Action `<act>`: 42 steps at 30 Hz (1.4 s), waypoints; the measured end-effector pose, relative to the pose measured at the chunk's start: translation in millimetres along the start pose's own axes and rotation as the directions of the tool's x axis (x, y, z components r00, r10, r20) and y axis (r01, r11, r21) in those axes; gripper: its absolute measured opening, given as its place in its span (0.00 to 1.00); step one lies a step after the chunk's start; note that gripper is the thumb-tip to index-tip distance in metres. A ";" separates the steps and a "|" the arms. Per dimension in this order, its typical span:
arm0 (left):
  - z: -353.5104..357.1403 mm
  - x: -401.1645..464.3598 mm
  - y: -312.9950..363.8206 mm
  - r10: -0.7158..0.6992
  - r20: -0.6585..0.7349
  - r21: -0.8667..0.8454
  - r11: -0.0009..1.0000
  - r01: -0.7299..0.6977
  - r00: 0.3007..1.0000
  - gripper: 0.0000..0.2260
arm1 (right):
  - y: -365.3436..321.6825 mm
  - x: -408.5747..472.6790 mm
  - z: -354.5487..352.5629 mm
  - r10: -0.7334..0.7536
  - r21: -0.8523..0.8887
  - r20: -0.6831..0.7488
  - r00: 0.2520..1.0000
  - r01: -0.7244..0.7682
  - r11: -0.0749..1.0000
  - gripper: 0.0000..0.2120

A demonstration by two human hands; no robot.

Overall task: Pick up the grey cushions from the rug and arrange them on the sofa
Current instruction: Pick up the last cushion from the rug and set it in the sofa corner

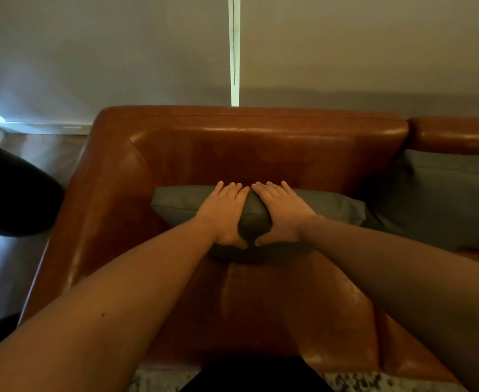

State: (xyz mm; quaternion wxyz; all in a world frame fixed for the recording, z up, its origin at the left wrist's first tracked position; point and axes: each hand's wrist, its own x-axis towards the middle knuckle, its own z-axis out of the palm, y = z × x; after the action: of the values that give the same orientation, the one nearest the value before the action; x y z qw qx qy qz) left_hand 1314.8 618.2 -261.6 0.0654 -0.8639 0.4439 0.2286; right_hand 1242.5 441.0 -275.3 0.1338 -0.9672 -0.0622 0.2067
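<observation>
two hands are on one grey cushion, and from my remote seat i read this as seating it, not carrying it. nearest me, at 6 o'clock, a strip of speckled rug (354, 381) shows under the front edge of the sofa (261, 301); no cushion lies on the part i can see. moving out, both bare forearms reach across the brown leather seat. my left hand (223, 215) and right hand (282, 213) lie side by side on the grey cushion (331, 203), fingers spread flat over its top, thumbs tucked toward its near face, so they press and steady rather than clamp. i judge the palms are there to push it back against the backrest (246, 154) and keep it from sliding forward on the slick leather. it sits low and leaning, near the middle of the seat, not yet upright as far as i can tell. at 2 o'clock a second cushion (444, 199) already rests against the next backrest section, just beside the first. count: two cushions on the sofa, two hands, one rug strip.
</observation>
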 end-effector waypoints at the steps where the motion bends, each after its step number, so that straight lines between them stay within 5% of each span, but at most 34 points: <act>1: 2.6 3.9 3.9 -0.016 -0.025 0.041 0.999 0.017 1.000 0.63 | -3.7 3.0 1.3 0.000 0.007 -0.012 1.000 0.000 1.000 0.65; 4: 10.5 9.3 0.9 -0.026 -0.090 0.112 0.993 0.036 0.996 0.64 | -8.4 6.8 9.1 0.033 -0.003 -0.049 0.998 -0.033 0.999 0.65; 9: 20.0 11.9 -16.2 0.027 -0.184 0.082 0.997 -0.012 0.983 0.48 | 1.4 6.2 20.8 -0.039 -0.075 -0.142 0.989 0.028 0.997 0.53; 13: 6.3 7.9 -52.0 -0.092 -0.186 -0.043 0.995 0.086 0.978 0.45 | 53.5 -11.8 -1.3 0.108 -0.015 -0.129 0.986 -0.111 0.994 0.54; 18: -0.3 8.2 -64.2 -0.116 -0.132 -0.010 0.993 0.116 0.984 0.55 | 83.8 -30.6 -1.1 0.159 -0.065 -0.033 0.987 -0.161 0.985 0.62; 29: -34.9 24.8 -87.6 -0.076 -0.226 0.113 0.988 0.104 0.971 0.44 | 98.9 -4.6 -35.4 0.090 -0.178 -0.152 0.984 -0.117 0.977 0.62; 42: -20.3 48.5 -123.7 -0.107 -0.154 0.030 0.993 0.113 0.982 0.48 | 107.9 44.4 -34.9 0.029 -0.217 -0.142 0.990 -0.059 0.974 0.63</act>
State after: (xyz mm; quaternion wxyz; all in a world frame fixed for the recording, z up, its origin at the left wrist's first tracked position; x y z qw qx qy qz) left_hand 1444.5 649.9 -276.7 0.0605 -0.9006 0.4036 0.1492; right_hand 1304.4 337.5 -292.3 0.0248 -0.9892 -0.0539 0.1342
